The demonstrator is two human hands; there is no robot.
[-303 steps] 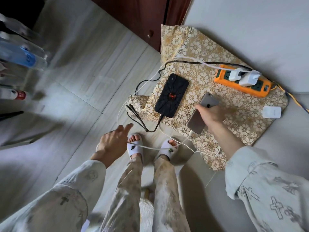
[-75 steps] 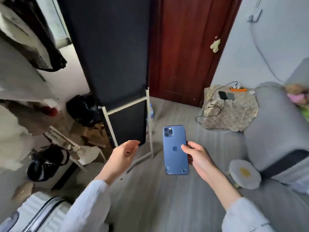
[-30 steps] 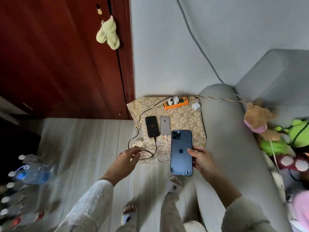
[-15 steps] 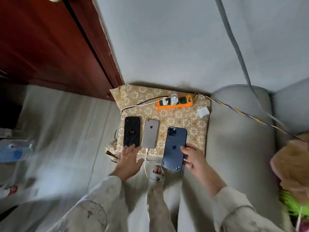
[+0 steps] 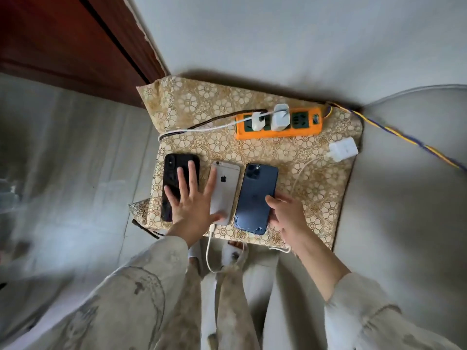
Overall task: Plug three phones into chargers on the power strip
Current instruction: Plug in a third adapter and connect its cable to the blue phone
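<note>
Head view: three phones face down in a row on a gold floral cloth (image 5: 316,198) covering a low stand against the wall. Black phone (image 5: 174,173) leftmost, silver phone (image 5: 227,183) in the middle, blue phone (image 5: 255,198) rightmost, near edge just inside cloth edge. Left hand (image 5: 189,203) spread flat, grip released, fingers (image 5: 192,173) resting across black and silver phones. Right hand (image 5: 288,213) grasping blue phone along its right edge, phone lying on cloth. Orange power strip (image 5: 280,122) at far side of cloth near wall, two white chargers (image 5: 280,117) plugged in side by side, white and black cables running left from them. Third white charger (image 5: 342,149) loose on cloth, right of strip, not in a socket, thin white cable trailing from it. White cable (image 5: 208,248) plugged into near end of silver phone, hanging off cloth edge
</note>
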